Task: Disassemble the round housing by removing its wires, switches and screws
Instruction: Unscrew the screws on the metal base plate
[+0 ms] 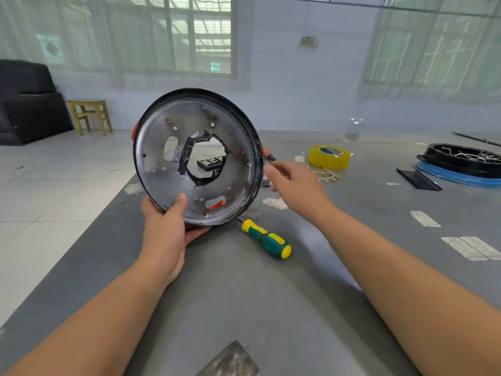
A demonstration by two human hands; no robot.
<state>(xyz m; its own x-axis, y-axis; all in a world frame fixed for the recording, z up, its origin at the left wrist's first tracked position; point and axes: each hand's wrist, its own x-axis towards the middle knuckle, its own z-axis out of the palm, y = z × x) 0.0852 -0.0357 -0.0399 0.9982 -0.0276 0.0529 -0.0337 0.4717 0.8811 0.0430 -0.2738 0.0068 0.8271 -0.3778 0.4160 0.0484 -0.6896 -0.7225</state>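
The round metal housing (233, 137) stands tilted up on its edge above the grey table, its hollow inner face toward me. It has a black rim, a taped central hole and many small screw holes. My left hand (165, 226) grips its lower rim, thumb pressed on the inner face. My right hand (292, 183) hovers just right of the rim with relaxed fingers, holding nothing. A green and yellow screwdriver (267, 238) lies on the table below the housing. Loose wires with brass terminals (326, 176) lie to the right.
A yellow tape roll (329, 156) sits behind the wires. At the far right a black round part (461, 158) rests on a blue ring. An orange-handled tool (267, 153) pokes out behind the housing. A wooden stool (89, 115) stands on the floor to the left.
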